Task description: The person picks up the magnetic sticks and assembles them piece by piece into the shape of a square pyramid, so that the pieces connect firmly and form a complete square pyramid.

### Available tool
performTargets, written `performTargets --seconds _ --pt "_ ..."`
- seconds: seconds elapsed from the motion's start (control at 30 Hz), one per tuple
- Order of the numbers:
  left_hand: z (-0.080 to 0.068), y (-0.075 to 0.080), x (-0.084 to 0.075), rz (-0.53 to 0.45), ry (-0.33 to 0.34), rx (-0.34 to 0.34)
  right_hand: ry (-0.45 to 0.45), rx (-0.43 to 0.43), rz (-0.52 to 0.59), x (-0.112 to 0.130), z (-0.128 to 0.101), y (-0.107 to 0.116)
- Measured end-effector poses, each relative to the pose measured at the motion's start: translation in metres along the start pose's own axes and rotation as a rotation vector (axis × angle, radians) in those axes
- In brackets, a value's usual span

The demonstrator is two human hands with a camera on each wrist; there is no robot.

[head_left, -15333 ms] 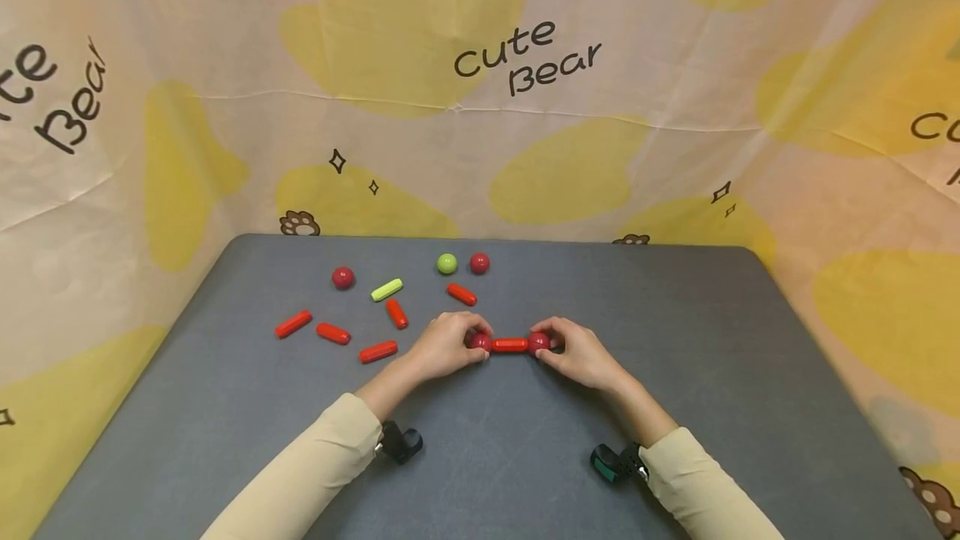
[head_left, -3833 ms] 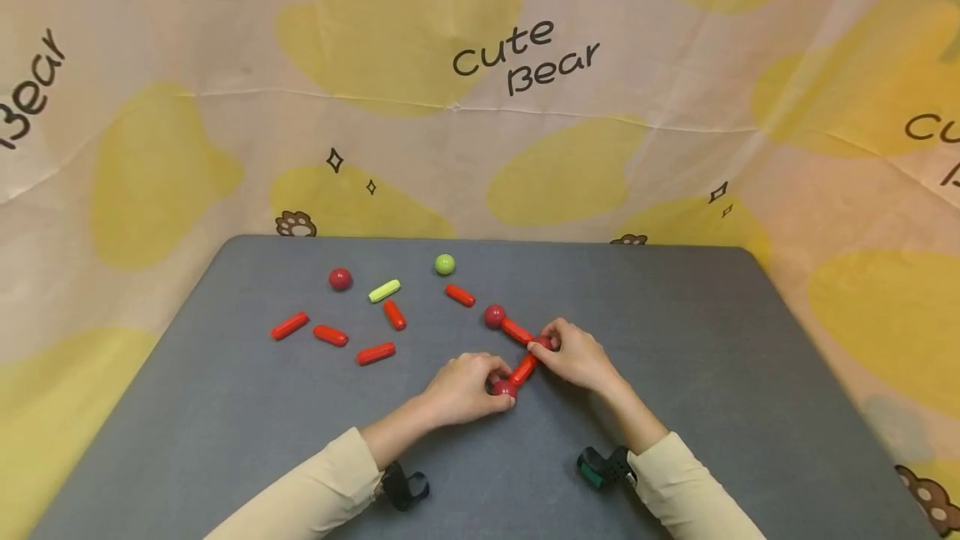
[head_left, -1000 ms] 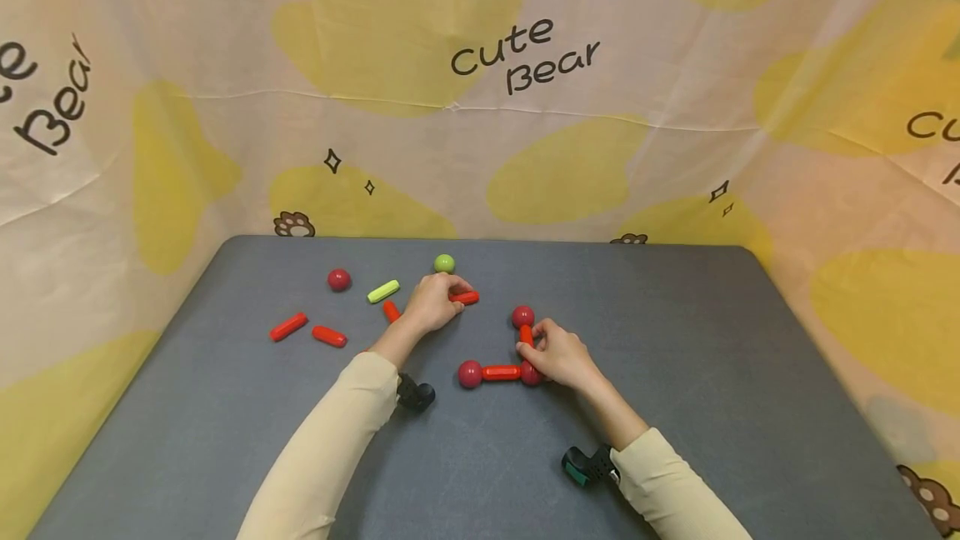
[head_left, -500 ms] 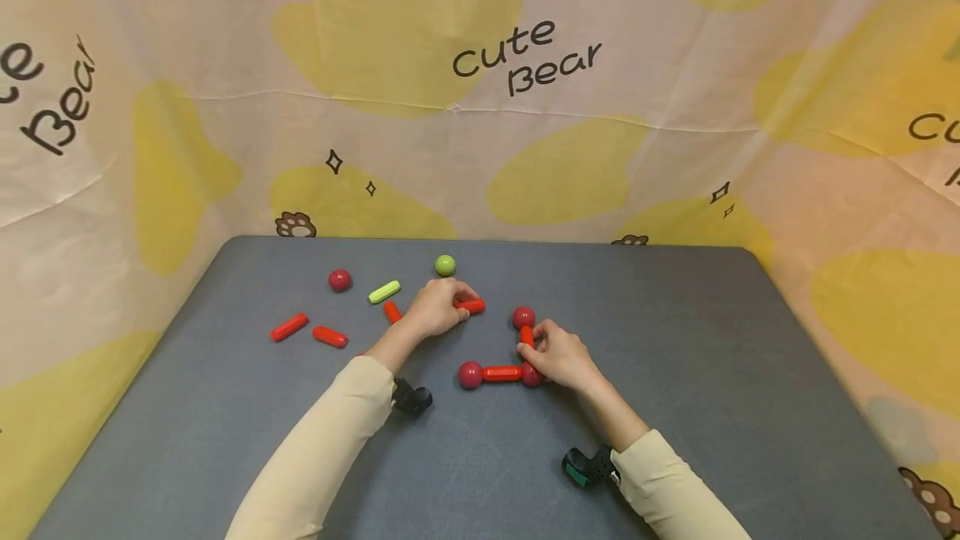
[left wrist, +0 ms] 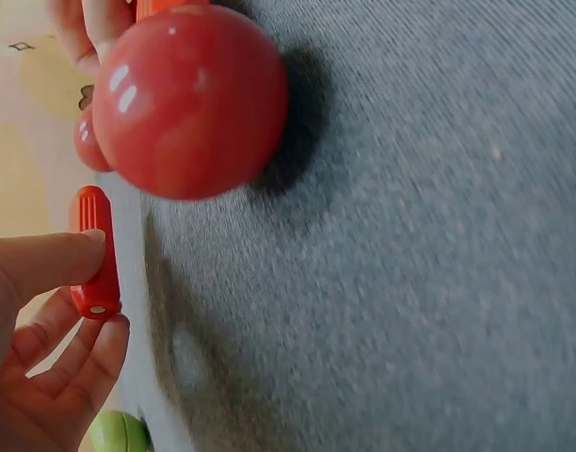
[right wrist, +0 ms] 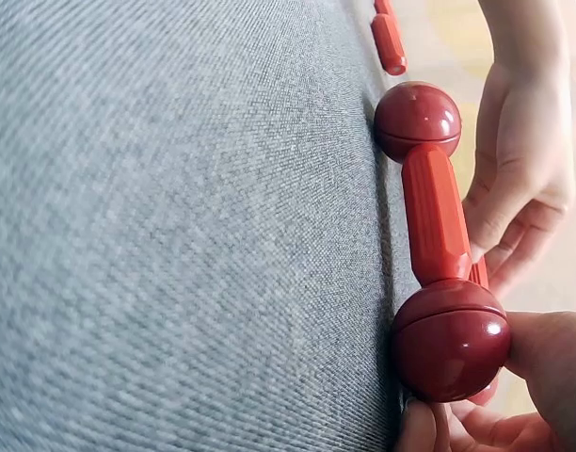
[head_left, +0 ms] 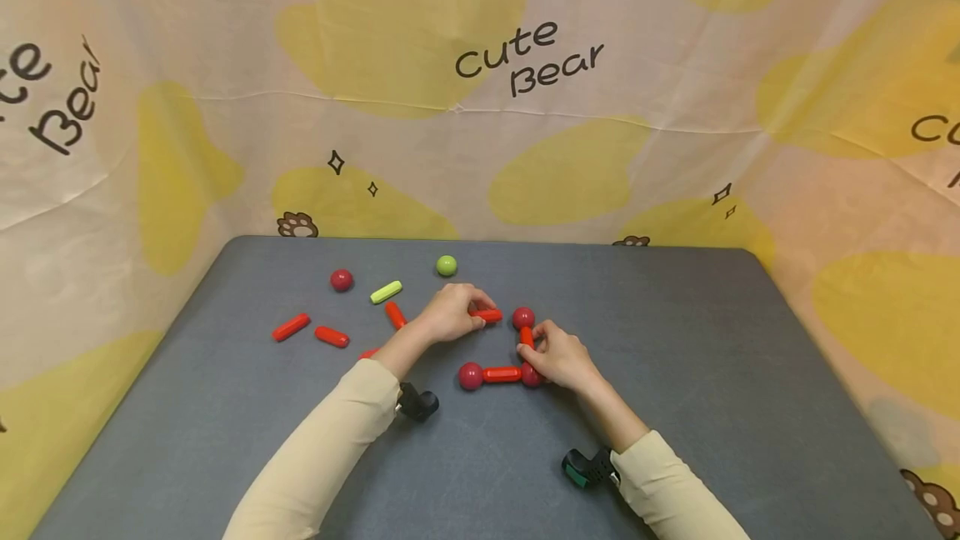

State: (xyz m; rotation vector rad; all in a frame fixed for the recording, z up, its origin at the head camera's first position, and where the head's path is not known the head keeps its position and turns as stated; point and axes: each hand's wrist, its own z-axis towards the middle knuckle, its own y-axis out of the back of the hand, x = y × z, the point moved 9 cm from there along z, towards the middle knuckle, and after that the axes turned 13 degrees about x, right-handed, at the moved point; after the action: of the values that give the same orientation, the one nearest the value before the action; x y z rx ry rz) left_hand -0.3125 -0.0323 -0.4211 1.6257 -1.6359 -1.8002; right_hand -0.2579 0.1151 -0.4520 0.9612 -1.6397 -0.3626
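My left hand [head_left: 455, 312] pinches a loose red ridged rod [head_left: 491, 316] between thumb and fingers. A small pale disc shows in the rod's end [left wrist: 98, 309] in the left wrist view. The rod points at the far red ball [head_left: 523, 317] of an L-shaped piece, with a small gap between. Two red rods and three red balls make up that piece; one rod [head_left: 502, 374] runs left to the left ball [head_left: 471, 376]. At the corner, my right hand [head_left: 564, 357] grips the piece by the corner ball [right wrist: 451, 341] and the other rod [head_left: 527, 337], partly covering both.
On the grey table [head_left: 675, 340] lie a green ball [head_left: 446, 266], a red ball [head_left: 341, 280], a pale green rod [head_left: 386, 292] and several red rods [head_left: 291, 327] at the left. My left forearm partly covers one rod [head_left: 367, 353]. A patterned cloth [head_left: 420, 48] hangs behind.
Earlier, a straight two-ball piece became a V, then an L. The left hand has left it, picked up a loose rod and carried it right and nearer. The right hand stays at the corner.
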Motion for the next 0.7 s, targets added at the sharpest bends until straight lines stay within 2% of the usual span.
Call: performTargets --seconds 0.23,0.7 --pt "0.006 -0.004 -0.010 0.027 -0.039 -0.018 0.003 0.003 0.003 0.000 0.000 0.000" --pt "0.011 -0.012 -0.012 0.037 -0.026 0.006 -0.010 0.020 0.022 -0.003 0.002 -0.001"
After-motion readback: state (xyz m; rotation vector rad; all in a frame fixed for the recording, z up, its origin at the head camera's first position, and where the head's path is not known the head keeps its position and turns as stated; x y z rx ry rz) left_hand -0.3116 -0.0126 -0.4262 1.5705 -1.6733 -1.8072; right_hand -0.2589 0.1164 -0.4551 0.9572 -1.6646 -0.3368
